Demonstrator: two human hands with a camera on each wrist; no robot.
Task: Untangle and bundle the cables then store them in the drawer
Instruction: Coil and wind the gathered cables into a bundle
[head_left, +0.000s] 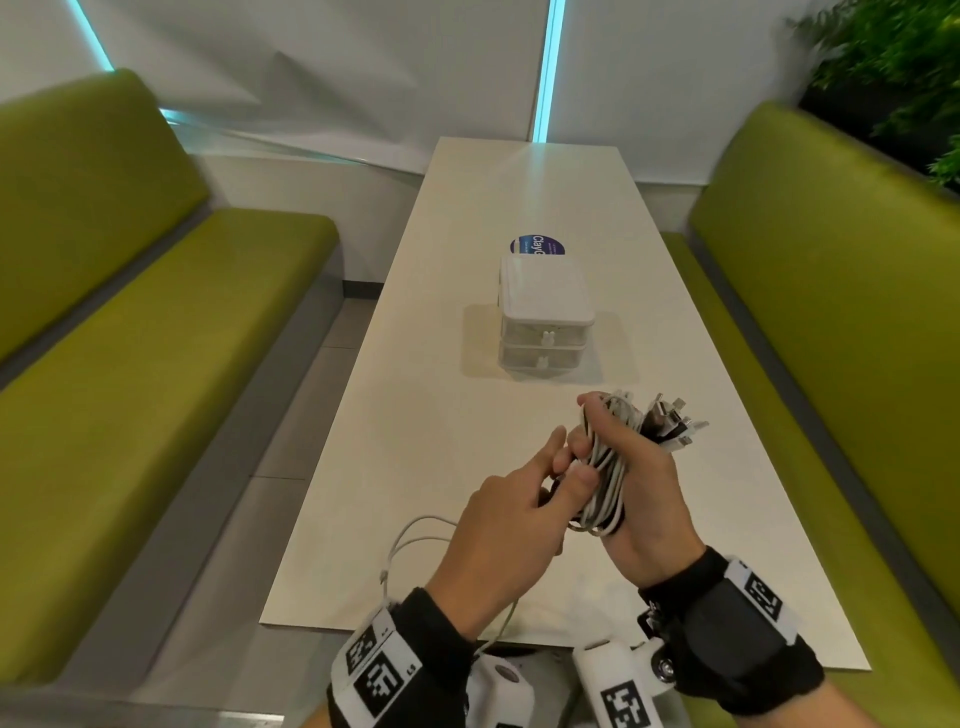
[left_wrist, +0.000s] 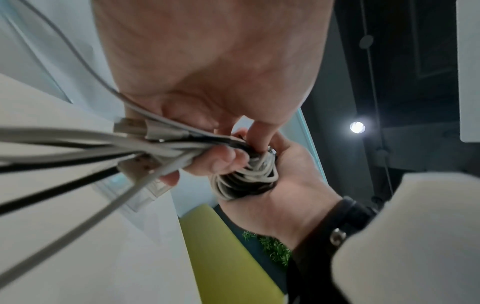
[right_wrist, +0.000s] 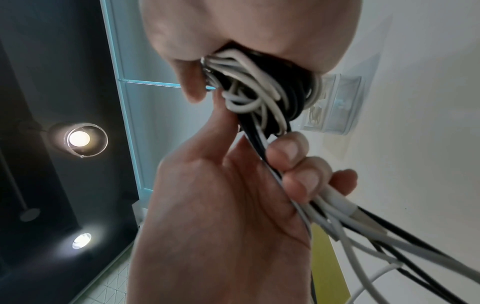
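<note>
Held above the near end of the bench (head_left: 467, 218): cable bundle (head_left: 605, 467), long axis running away from the body, plugs pointing toward the drawer unit (head_left: 545, 317). Right hand (head_left: 641, 499) clenched round the coil, probably to keep the loops from springing. Left hand (head_left: 511, 512) pinching the trailing loose tails (left_wrist: 78, 144), probably to feed them on.

A coil of white and black cables (head_left: 605, 467) sits upright above the desk (head_left: 467, 415), plug ends fanned at its top right, loose tails trailing off the near edge. Beyond it stands a translucent white 2-drawer organizer (head_left: 545, 317), both drawers closed.
</note>
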